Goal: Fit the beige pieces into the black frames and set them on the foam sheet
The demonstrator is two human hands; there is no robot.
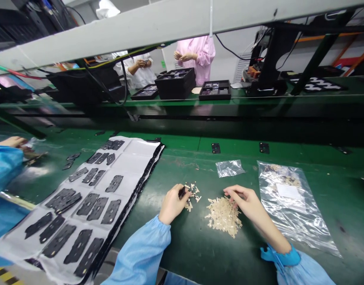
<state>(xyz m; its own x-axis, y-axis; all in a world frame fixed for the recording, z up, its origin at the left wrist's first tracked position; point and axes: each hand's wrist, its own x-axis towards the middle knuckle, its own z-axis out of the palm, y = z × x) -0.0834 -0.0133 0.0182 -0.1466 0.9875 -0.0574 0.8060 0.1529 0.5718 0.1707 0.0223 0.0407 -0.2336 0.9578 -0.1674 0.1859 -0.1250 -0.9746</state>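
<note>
My left hand is closed around a small black plastic part, most of it hidden by the fingers. Around those fingertips a few loose beige pieces lie scattered on the green table. At the right edge of a heap of small beige pieces is my right hand, thumb and forefinger drawn together in a pinch. Whatever sits between them is too small to make out. To the left, a white sheeted tray carries several flat black plastic parts in rows.
A clear plastic bag with beige pieces lies right, a smaller bag ahead. Black parts lie along the table's far side. A co-worker's blue sleeve is at left. Black trays stand on the far shelf below a beam.
</note>
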